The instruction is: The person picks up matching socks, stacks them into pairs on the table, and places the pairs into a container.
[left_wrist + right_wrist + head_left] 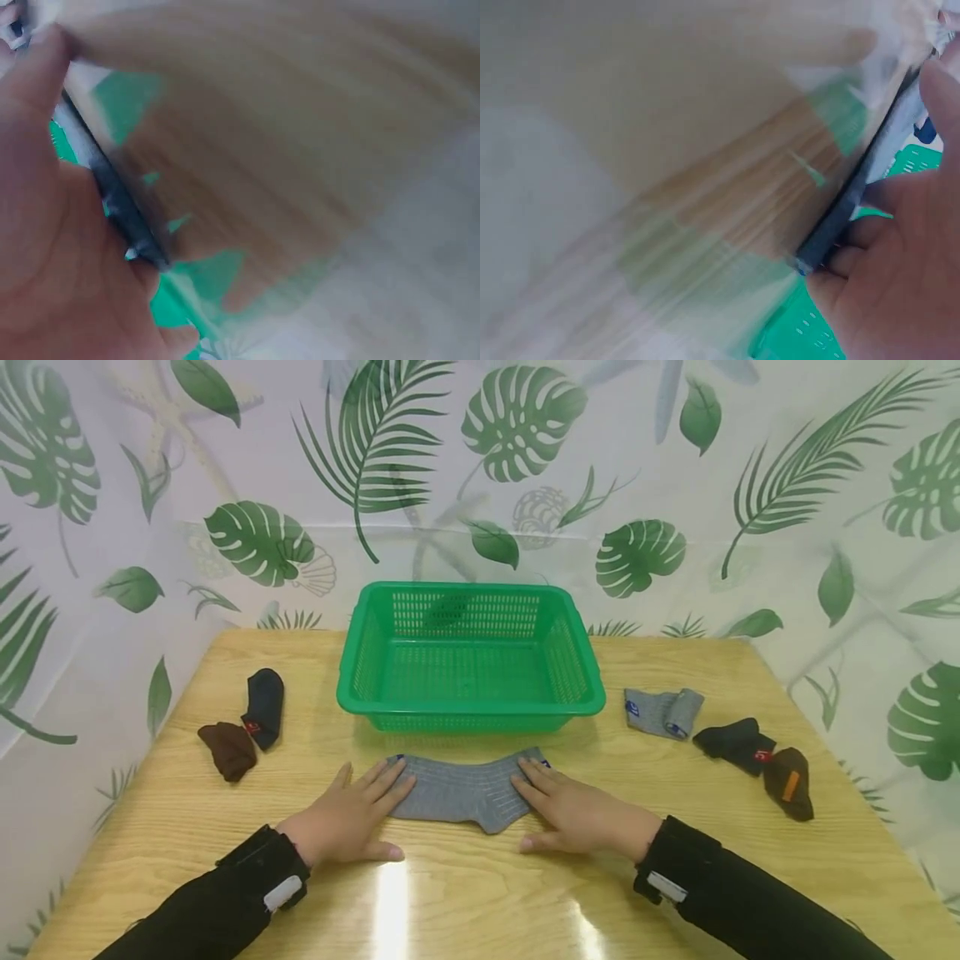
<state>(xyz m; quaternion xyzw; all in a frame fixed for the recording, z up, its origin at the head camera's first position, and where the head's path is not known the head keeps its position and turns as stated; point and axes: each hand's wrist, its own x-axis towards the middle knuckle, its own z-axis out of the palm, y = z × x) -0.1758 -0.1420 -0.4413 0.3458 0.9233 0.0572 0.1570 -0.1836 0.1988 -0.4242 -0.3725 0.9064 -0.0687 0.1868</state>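
Note:
A grey sock (457, 787) with light ribbed lines lies flat across the table in front of the basket; whether a second one lies under it I cannot tell. My left hand (348, 818) rests its outstretched fingertips on the sock's left end, thumb spread on the wood. On the right end, by a dark blue mark, lie the straight fingers of my right hand (573, 810). Seen low from the side, the sock is a thin dark strip (124, 202) beside the left palm in the left wrist view, and a similar strip (847, 202) in the right wrist view.
Behind the sock stands a green plastic basket (468, 714). Black (265, 706) and brown (228, 750) socks lie at left. On the right are a partly rolled grey sock (660, 712), a black sock (735, 745) and a brown sock (789, 783). Leaf-patterned cloth (465, 543) hangs behind.

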